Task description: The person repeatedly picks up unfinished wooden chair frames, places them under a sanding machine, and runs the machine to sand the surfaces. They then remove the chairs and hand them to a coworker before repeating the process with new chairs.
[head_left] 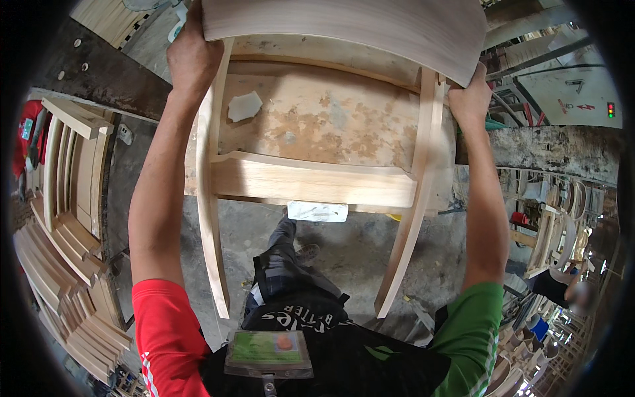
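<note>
A pale wooden chair frame [426, 142] is in front of me, its two long legs pointing toward my body. A wide crosspiece [311, 182] joins the legs. Across the far end lies a broad, curved wooden panel [344, 20], cut off by the top of the view. My left hand [194, 58] is closed at the panel's left edge, beside the frame's left side. At the near right corner, my right hand [471, 102] grips the panel's edge with the thumb up along it. Most fingers of both hands are hidden behind the wood.
Below the frame is a stained wooden board [311, 119] with a whitish scrap [245, 106] on it. A white block [317, 212] sits at its near edge. Stacked curved wooden parts [73, 264] stand at left. A dark beam [542, 149] and a grey cabinet [572, 92] are at right.
</note>
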A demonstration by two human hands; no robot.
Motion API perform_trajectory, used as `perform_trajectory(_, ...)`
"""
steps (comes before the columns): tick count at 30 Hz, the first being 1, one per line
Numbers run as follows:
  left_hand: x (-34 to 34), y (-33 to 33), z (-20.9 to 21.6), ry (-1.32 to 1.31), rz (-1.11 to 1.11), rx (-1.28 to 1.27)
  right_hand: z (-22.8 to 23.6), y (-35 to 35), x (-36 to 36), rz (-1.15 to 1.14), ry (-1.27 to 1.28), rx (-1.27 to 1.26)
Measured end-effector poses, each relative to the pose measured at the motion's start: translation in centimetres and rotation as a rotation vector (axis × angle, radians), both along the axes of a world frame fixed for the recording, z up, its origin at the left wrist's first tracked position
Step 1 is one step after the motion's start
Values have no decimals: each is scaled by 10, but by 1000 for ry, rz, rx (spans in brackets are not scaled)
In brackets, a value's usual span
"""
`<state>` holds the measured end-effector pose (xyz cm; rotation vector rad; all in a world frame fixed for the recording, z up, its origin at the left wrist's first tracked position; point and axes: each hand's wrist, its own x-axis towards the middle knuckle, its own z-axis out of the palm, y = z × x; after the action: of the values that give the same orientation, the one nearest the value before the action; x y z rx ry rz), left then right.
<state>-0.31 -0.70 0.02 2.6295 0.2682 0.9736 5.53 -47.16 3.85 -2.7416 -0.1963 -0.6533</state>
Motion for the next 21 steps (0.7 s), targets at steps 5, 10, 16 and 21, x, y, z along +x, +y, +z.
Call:
perform_trajectory(5, 2, -2, -1, 9, 30, 21, 0, -4, 3, 7, 6, -28)
perform_trajectory(10, -1, -1, 1, 4, -23, 72, -7, -9, -4, -9, 53, -41)
perform_trajectory(16, 1, 7, 2, 13, -57, 67, -7, -14, 3, 33, 46, -67)
perform_trajectory(21, 2, 1, 11, 108, -52, 6, 3, -18, 0, 9, 184, -65)
